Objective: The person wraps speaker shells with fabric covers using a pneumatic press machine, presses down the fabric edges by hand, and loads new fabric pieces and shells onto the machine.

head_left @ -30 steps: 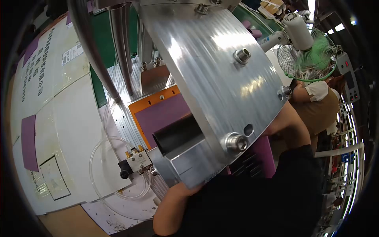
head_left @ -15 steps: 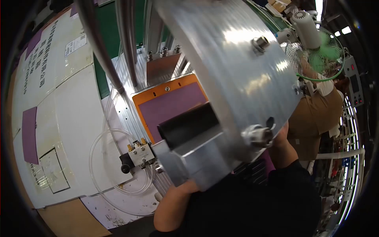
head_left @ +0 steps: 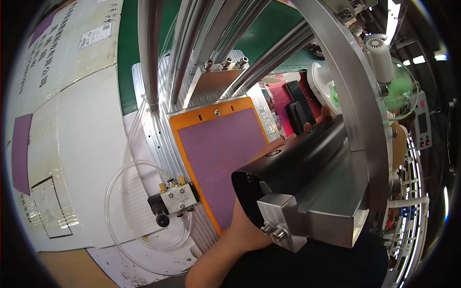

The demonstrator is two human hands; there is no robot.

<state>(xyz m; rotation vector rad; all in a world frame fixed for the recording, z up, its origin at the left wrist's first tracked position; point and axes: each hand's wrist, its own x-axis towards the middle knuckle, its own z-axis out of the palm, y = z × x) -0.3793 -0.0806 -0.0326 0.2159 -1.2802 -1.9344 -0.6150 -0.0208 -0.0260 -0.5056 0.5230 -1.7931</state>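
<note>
A pad [head_left: 216, 153] lay on a plate [head_left: 209, 116] in the middle.
The plate sat on the machine's base [head_left: 153, 138], with posts [head_left: 150, 53] standing behind it. On the left was a valve [head_left: 178, 198] with its hose [head_left: 108, 201], and a cardboard box [head_left: 91, 139] lay farther left. The machine's head [head_left: 297, 158] hung nearer, in front of the pad's right side, and a fan [head_left: 379, 60] stood farther right, behind it.

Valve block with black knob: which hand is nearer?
Left. The left hand, partly hidden, is beside but apart from the valve block; the right hand shows farther off, past the black curved cover.
</note>
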